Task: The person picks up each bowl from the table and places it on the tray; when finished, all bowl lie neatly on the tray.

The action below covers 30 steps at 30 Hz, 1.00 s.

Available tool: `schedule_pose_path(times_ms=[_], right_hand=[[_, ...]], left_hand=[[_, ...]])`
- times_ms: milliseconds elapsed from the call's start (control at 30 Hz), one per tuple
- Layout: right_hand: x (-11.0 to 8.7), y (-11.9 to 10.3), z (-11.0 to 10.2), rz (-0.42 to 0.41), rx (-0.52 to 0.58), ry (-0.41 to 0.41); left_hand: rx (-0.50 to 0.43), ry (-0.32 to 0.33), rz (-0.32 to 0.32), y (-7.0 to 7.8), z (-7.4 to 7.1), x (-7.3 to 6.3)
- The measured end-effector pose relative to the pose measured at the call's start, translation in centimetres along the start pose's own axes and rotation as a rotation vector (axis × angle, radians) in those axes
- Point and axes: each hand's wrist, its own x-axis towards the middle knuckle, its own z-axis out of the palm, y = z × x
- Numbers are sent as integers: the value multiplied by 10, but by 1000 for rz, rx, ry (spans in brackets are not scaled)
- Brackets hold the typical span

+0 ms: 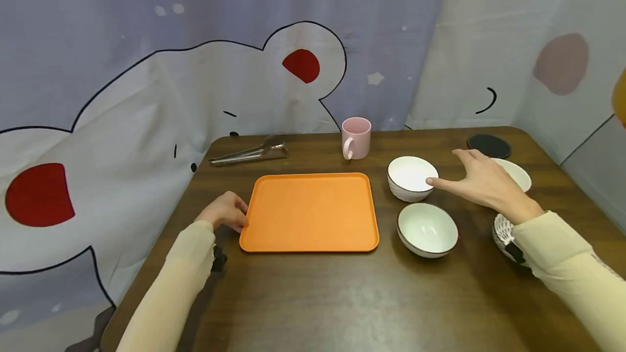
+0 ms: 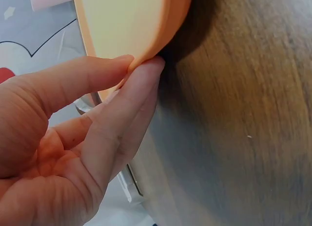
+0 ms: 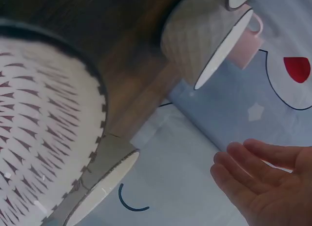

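Observation:
An orange tray [image 1: 310, 213] lies at the middle of the wooden table. My left hand [image 1: 226, 212] pinches its left rim between thumb and fingers, as the left wrist view shows up close. My right hand [image 1: 481, 181] hovers at the right with thumb and fingers spread, holding nothing. Left of its thumb stands a white textured bowl [image 1: 412, 178], and nearer to me is a pale bowl with a dark rim [image 1: 427, 230]. Partly hidden behind the right hand is another white bowl [image 1: 514, 174]. A patterned bowl [image 3: 39, 133] sits below the right wrist, mostly covered by it in the head view.
A pink mug [image 1: 356, 138] stands at the back behind the tray. Metal tongs [image 1: 251, 154] lie at the back left. A dark round coaster [image 1: 489, 146] is at the back right corner. A printed curtain [image 1: 205, 86] hangs along the table's [image 1: 313, 303] far edge.

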Motion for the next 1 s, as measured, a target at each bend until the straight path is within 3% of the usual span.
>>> schedule_pose_path(times_ms=[367, 600, 1000], right_hand=[[-37, 18, -12, 27, -24, 28], [-57, 30, -9, 77, -41, -14], [-84, 51, -1, 125, -76, -60]], left_hand=[[-30, 3, -8, 0, 1, -2], [21, 15, -24, 2, 2, -2], [12, 17, -24, 0, 1, 1]])
